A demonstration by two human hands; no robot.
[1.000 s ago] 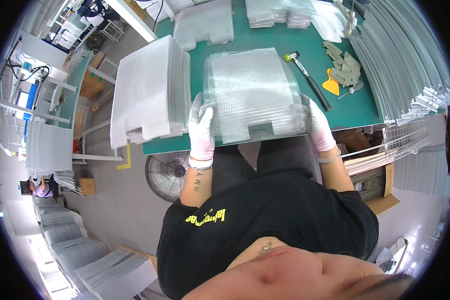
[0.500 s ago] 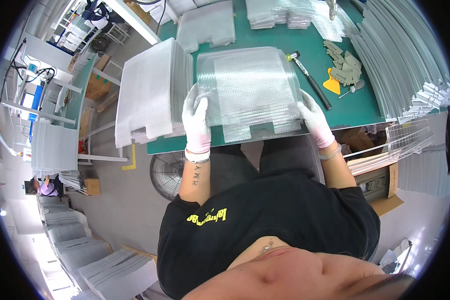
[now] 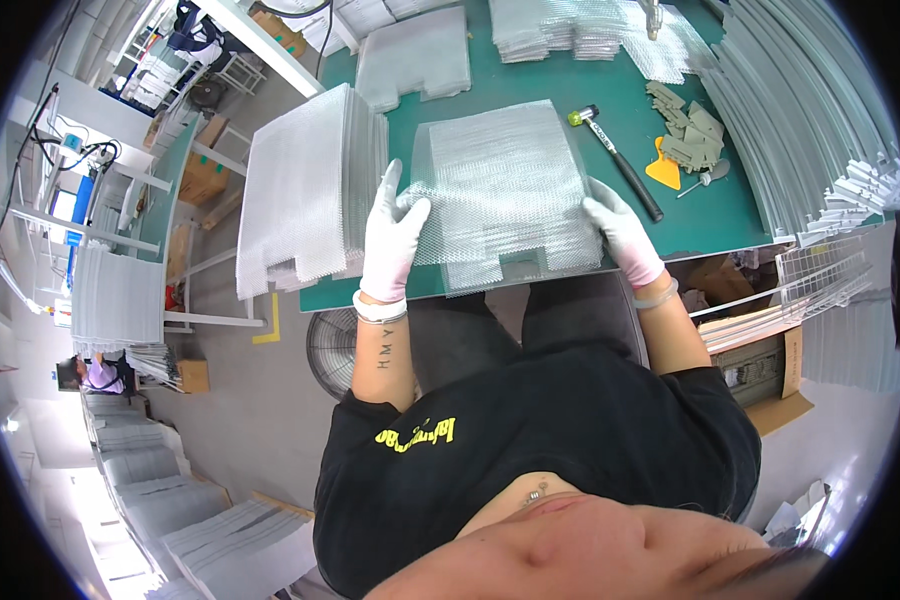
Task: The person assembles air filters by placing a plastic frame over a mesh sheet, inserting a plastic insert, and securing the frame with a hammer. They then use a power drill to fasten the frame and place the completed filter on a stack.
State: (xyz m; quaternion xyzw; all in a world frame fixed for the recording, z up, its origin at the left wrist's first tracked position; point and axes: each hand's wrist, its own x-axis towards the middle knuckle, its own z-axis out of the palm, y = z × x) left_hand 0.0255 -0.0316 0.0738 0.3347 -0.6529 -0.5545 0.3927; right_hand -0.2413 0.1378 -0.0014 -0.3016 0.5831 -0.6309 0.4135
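A translucent silvery mesh sheet [image 3: 505, 190], with a notched near edge, lies over more mesh sheets on the green table in front of me. My left hand [image 3: 391, 240], in a white glove, is at the sheet's left edge, fingers stretched and thumb spread apart, the thumb tip against the edge. On the opposite side my gloved right hand [image 3: 621, 236] has its thumb and curled fingers closed on the sheet's right edge. Its fingertips are partly hidden. Just left of my left hand stands a thick stack of similar mesh sheets [image 3: 295, 190].
A hammer [image 3: 625, 170] lies to the right, near a yellow scraper [image 3: 662, 168] and a pile of grey-green flat pieces [image 3: 695, 140]. More mesh sheets [image 3: 415, 55] are at the far side. Tall grey panels [image 3: 800, 120] line the right edge. A floor fan [image 3: 332, 350] stands under the table.
The upper mesh sheet has shifted and now sits askew over those beneath. My left hand has moved slightly left, its fingers more spread; the right hand has moved slightly left with the sheet.
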